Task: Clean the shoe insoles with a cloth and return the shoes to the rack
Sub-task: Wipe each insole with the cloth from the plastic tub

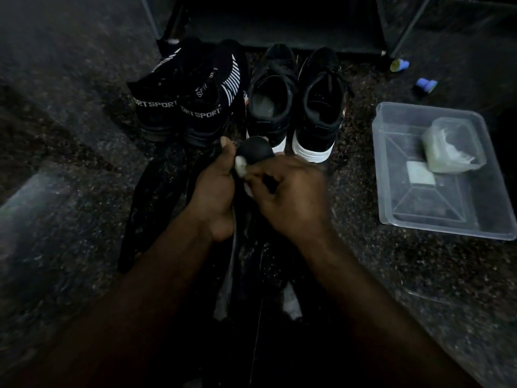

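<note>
Mid-frame: right hand (288,197) is pinching a white cloth (241,164) against the dark insole (255,151), which the left hand (215,189) is gripping. Prob. the wiping step. Sport shoes (179,107) & white-soled sneakers (291,107) are sitting on the floor just above, below the rack (279,29) at top. Next, I'd say: refitting the insole, toe first
</note>
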The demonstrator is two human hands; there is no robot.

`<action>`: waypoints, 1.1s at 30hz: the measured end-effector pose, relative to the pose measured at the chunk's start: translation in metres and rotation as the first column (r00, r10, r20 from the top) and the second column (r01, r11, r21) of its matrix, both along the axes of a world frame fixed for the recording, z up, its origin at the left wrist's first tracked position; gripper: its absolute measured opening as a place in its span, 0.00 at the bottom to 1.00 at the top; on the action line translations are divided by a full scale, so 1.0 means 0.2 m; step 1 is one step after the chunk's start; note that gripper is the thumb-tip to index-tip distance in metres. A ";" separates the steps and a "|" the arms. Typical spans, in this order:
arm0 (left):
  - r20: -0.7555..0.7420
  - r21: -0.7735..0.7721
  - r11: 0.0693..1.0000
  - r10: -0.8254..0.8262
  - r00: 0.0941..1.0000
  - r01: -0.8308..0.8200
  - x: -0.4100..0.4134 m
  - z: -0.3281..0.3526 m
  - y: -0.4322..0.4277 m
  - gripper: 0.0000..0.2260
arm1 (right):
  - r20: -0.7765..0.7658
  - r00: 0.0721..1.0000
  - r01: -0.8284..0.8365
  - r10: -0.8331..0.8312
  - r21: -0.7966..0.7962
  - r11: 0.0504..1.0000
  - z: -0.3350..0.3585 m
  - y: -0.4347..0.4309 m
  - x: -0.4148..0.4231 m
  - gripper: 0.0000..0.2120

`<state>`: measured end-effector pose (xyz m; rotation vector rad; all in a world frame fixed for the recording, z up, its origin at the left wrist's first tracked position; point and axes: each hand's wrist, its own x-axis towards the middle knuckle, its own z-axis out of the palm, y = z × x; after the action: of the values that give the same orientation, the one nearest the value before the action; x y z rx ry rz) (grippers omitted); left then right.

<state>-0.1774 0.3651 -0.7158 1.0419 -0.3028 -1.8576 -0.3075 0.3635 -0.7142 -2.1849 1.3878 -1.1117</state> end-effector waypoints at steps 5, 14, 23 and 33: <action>-0.031 -0.026 0.995 -0.100 0.994 0.099 -0.08 0.01 0.04 0.35 | 0.057 0.968 0.244 -0.245 0.036 0.969 0.01 -0.07 -0.12 0.06; 0.013 -0.031 0.994 -0.102 0.995 0.102 -0.08 0.03 0.04 0.33 | 0.015 0.982 0.189 -0.189 -0.018 0.982 0.02 -0.07 -0.12 0.05; 0.075 -0.036 0.999 -0.024 0.997 0.027 -0.06 0.01 0.03 0.32 | -0.011 0.997 0.074 -0.074 -0.023 0.997 0.03 -0.03 -0.04 0.03; 0.084 -0.056 0.998 0.005 0.996 0.000 -0.05 -0.01 0.02 0.31 | -0.019 0.999 0.040 -0.040 0.030 0.999 0.02 -0.03 -0.03 0.04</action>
<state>-0.1874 0.3686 -0.7182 1.0832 -0.4013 -1.7956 -0.3131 0.3575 -0.7099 -2.1604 1.4524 -1.0801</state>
